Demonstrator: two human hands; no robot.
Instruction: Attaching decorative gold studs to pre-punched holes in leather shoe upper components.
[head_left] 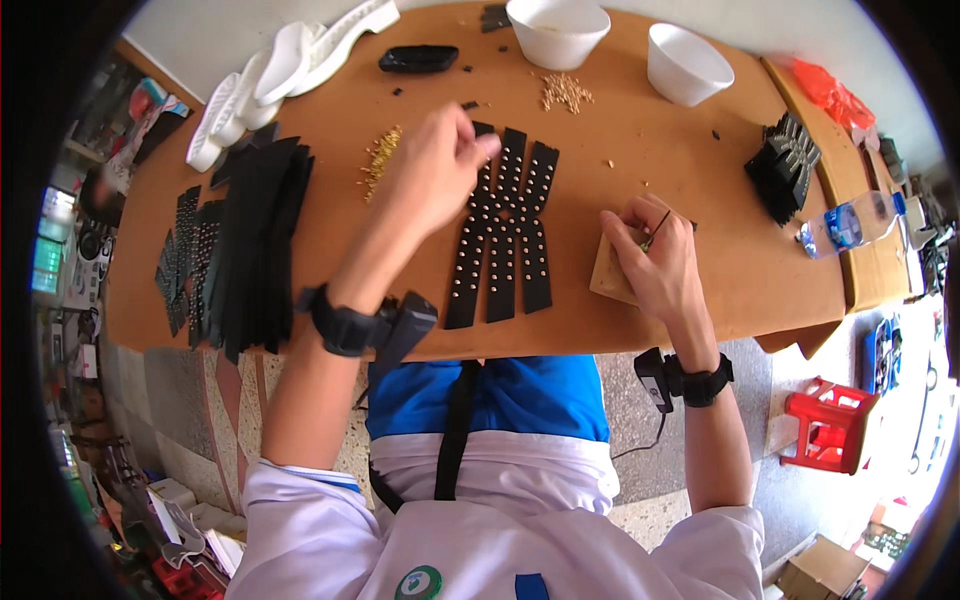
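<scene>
A black strap piece (505, 225), cut into several strips joined at the middle and dotted with shiny studs, lies flat in front of me. Over its upper left end is my left hand (435, 170), thumb and fingers pinched together; whatever they hold is too small or hidden. To the right of the piece, my right hand (657, 262) is closed around a thin dark tool (657, 228), whose kind I cannot tell. That hand rests on a small tan block (608, 273). A heap of gold studs (382, 160) lies just left of my left hand.
Black strips (258, 240) are stacked at the left, below white shoe soles (290, 65). Two white bowls (690, 65), pale studs (566, 93) and a black tray (418, 59) stand at the back. A bundle of studded straps (783, 170) and a plastic bottle (850, 224) are right.
</scene>
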